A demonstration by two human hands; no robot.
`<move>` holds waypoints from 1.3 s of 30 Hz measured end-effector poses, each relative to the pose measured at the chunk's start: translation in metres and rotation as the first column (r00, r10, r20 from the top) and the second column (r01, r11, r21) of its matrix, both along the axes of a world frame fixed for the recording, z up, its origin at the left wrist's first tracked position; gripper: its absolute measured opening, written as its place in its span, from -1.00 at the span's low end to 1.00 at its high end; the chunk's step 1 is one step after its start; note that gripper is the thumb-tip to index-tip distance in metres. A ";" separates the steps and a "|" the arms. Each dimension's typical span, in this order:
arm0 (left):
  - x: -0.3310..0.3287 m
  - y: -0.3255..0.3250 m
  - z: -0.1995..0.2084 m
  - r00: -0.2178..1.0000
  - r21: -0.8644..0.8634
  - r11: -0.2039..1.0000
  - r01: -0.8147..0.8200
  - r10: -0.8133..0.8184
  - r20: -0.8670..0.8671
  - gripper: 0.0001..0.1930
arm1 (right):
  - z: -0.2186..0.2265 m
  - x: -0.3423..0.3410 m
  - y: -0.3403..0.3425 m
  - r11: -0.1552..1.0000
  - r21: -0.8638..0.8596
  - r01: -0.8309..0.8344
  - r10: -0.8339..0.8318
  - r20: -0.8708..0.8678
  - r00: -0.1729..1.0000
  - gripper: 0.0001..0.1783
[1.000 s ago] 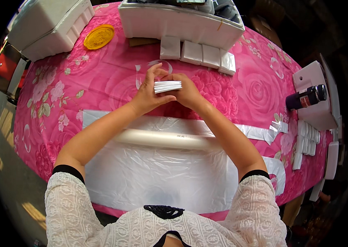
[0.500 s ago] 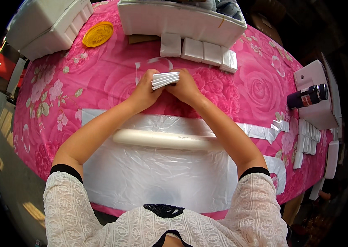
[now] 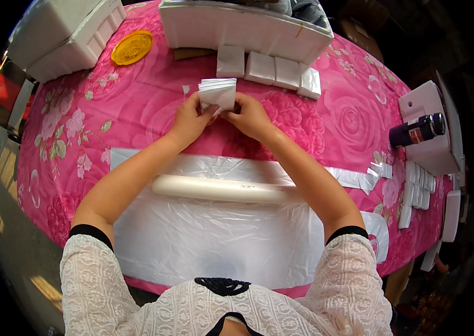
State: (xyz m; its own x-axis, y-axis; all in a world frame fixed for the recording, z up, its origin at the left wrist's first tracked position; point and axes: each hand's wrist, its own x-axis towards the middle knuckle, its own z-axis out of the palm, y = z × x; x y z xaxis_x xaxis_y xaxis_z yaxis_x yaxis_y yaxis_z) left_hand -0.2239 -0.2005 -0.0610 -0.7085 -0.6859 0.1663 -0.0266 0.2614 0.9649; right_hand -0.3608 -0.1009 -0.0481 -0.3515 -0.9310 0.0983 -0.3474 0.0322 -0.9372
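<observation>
Fingers (image 3: pixel 209 111) of the left hand (image 3: pixel 190 117) and right hand (image 3: pixel 250 119) pinch a stack of white packets (image 3: pixel 220 94) in the frame's upper middle, seemingly to square its uneven layers, which calls for light, even pressure.

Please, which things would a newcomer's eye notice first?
Probably the bright pink flowered tablecloth, filling much of the view. Then the white stack, held near the middle between the left grip and right grip. The yellow disc at upper left and long pale tube on the plastic sheet also stand out.
</observation>
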 end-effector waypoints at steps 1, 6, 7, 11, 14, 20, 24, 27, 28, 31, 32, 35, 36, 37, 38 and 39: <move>0.002 -0.006 0.001 1.000 0.135 0.991 -0.015 0.015 0.002 -0.70 | 0.007 -0.001 0.003 0.995 0.101 -0.011 0.006 0.048 0.999 -0.67; 0.014 -0.028 0.030 0.922 0.113 0.978 -0.175 0.122 0.368 -0.61 | 0.025 -0.013 0.029 0.969 0.244 0.045 -0.049 0.011 0.999 -0.59; 0.017 -0.032 0.033 0.901 0.134 0.972 -0.196 0.124 0.416 -0.59 | 0.034 -0.011 0.039 0.965 0.259 0.035 -0.032 -0.013 0.999 -0.58; 0.024 -0.042 0.042 0.746 -0.348 0.935 -0.072 0.282 0.603 -0.51 | 0.059 0.004 0.103 0.961 0.274 -0.034 0.062 -0.093 0.994 -0.53; 0.037 -0.036 0.054 0.721 -0.539 0.842 0.009 0.368 0.588 -0.51 | 0.077 0.017 0.162 0.950 0.312 -0.016 0.124 -0.332 0.935 -0.50; 0.100 0.019 0.061 0.964 -0.572 0.820 -0.030 0.175 0.200 -0.62 | 0.065 0.037 0.260 0.933 0.311 0.180 0.061 -0.632 0.773 -0.45; 0.146 0.122 0.069 0.986 -0.535 0.832 0.147 -0.083 0.142 -0.63 | 0.060 0.105 0.300 0.887 0.348 0.304 -0.037 -0.601 0.798 -0.44; 0.170 0.201 0.053 0.936 -0.453 0.831 0.323 -0.208 0.286 -0.44 | 0.058 0.168 0.312 0.872 0.418 0.256 -0.079 -0.397 0.915 -0.42; 0.175 0.220 0.042 0.906 -0.442 0.808 0.390 -0.251 0.342 -0.29 | 0.057 0.187 0.315 0.901 0.370 0.228 -0.078 -0.378 0.922 -0.42; 0.181 0.263 0.029 0.894 -0.396 0.818 0.417 -0.290 0.342 -0.18 | 0.032 0.205 0.321 0.983 0.118 0.142 -0.073 -0.461 0.885 -0.46; 0.182 0.269 0.027 0.894 -0.419 0.806 0.418 -0.282 0.348 -0.17 | 0.021 0.202 0.324 0.981 0.135 0.139 -0.045 -0.537 0.842 -0.45; 0.178 0.286 0.030 0.868 -0.470 0.746 0.472 -0.300 0.396 -0.17 | 0.010 0.166 0.342 0.957 0.201 0.210 0.009 -0.743 0.669 -0.42; 0.179 0.293 0.032 0.854 -0.480 0.725 0.494 -0.302 0.423 -0.18 | 0.005 0.149 0.351 0.947 0.206 0.248 -0.007 -0.756 0.654 -0.40; 0.179 0.301 0.031 0.850 -0.486 0.714 0.504 -0.309 0.426 -0.20 | 0.000 0.128 0.364 0.929 0.203 0.308 -0.030 -0.791 0.611 -0.41; 0.177 0.306 0.032 0.849 -0.500 0.702 0.508 -0.310 0.427 -0.20 | -0.003 0.105 0.377 0.904 0.204 0.375 -0.072 -0.792 0.606 -0.41; 0.175 0.312 0.032 0.849 -0.511 0.691 0.511 -0.311 0.428 -0.21 | -0.004 0.079 0.396 0.874 0.179 0.453 -0.118 -0.825 0.553 -0.43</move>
